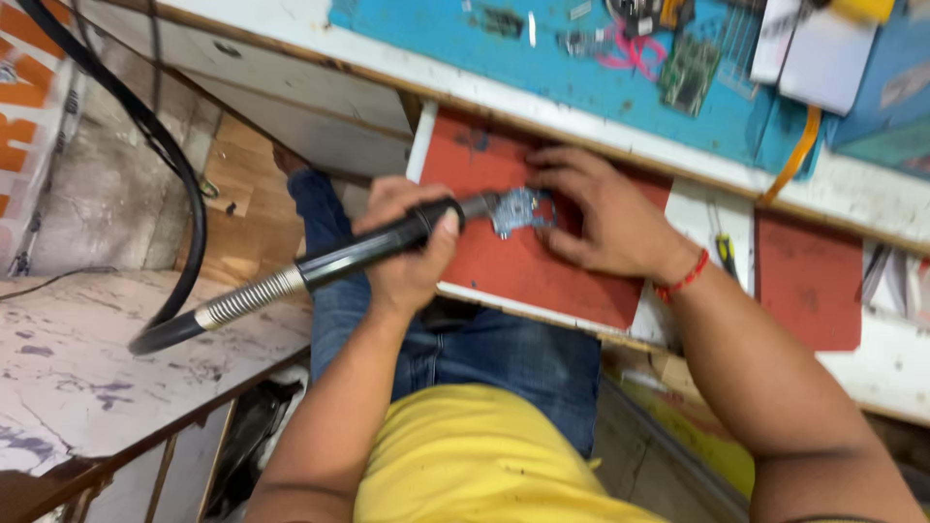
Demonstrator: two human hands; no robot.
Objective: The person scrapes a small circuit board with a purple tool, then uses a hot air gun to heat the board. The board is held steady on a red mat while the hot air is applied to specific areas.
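My left hand is wrapped around the black handle of a hot-air wand, whose metal nozzle points at a small grey-blue circuit board. The board lies on a red mat on a pulled-out white shelf. My right hand, with a red thread band at the wrist, rests flat on the mat, its fingers pinning the board's right edge. The nozzle tip is at or just above the board's left side.
A black hose runs from the wand's spring collar down and round to the left. A blue mat on the bench above carries a green circuit board and small parts. A screwdriver and a second red mat lie to the right. A stained white table stands at the left.
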